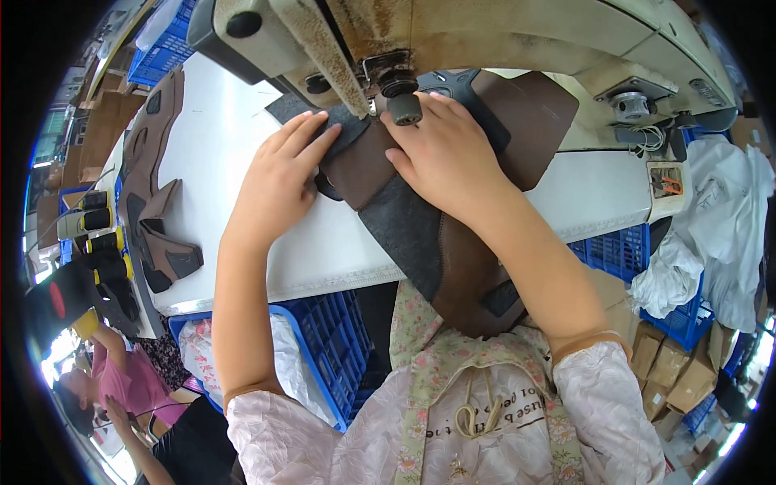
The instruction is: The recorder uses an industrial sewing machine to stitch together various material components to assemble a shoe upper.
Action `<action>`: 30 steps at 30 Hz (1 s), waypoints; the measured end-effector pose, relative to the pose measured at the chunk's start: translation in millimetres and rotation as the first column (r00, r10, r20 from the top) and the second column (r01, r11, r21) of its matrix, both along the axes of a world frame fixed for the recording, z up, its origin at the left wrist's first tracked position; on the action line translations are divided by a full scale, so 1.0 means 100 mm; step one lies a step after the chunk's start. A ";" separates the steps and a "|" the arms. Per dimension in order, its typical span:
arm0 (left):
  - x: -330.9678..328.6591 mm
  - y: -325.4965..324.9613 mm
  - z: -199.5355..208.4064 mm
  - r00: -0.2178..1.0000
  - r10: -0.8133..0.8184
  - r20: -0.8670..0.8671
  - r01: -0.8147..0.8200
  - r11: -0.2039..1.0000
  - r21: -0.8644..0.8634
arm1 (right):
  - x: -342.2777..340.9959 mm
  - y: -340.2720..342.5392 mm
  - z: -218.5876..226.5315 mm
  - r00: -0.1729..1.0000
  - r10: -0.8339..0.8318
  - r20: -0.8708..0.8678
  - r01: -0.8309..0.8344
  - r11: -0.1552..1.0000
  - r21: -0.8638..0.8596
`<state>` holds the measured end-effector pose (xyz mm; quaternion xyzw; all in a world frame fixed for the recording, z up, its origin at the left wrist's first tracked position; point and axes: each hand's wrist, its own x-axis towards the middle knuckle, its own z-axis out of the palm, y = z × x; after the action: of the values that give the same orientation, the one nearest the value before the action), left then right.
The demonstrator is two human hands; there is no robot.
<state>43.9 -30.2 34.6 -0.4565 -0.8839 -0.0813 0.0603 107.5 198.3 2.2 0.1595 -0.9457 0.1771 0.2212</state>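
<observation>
The white table (323,246) supports a sewing machine (517,36) along its rear edge. A brown and dark grey workpiece (537,121) lies at mid-table — its lower end overhangs the front edge. Stitched brown pieces (167,250) lie along the left edge.
</observation>
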 end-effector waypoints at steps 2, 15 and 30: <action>-0.03 0.02 0.04 1.000 -0.014 -0.013 0.013 0.999 -0.050 | 0.01 0.00 0.02 1.000 0.004 0.013 -0.004 1.000 0.007; 0.03 0.02 -0.12 0.996 -0.088 0.004 0.088 0.994 -0.072 | 0.14 0.05 -0.03 0.997 0.062 0.048 -0.063 0.998 0.006; 0.00 0.04 -0.11 0.995 -0.100 -0.031 0.097 0.991 -0.087 | 0.15 0.03 -0.04 0.999 0.032 0.006 -0.032 0.999 0.004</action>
<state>44.4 -26.2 23.5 -0.5031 -0.8618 -0.0384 0.0523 123.0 201.5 -1.7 0.1746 -0.9440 0.1791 0.2153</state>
